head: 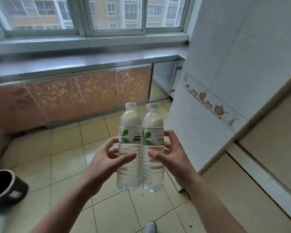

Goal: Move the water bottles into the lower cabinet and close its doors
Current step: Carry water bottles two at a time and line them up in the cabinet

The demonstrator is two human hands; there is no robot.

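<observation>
Nearest to me, a grey shoe (150,226) showed at the bottom edge on the tiled floor (65,158), and a dark bin with a pale rim (6,187) sat off to the left

Above the floor the person held two water bottles upright and side by side, their walls touching, well clear of any surface. The left hand (104,163) gripped the left bottle (129,148) with its thumb laid across the front and its fingers (112,147) curled round the far side. The right hand (172,158) held the right bottle (152,148) the same way, thumb in front, fingers (168,140) bent round the label from the right. Both caps were on. I judged the bottles were kept pressed together and level so that both could be carried in one trip and set down standing

Beyond them ran the lower cabinet (97,93) under a metal-edged counter (84,63), its orange patterned doors appearing shut along most of the run. At the right end, beside the white tiled wall (217,64), one bay (165,81) stood open and looked bare inside, which seemed the likely place for the bottles; they were still well apart from it. Behind the counter was the window (116,14)
</observation>
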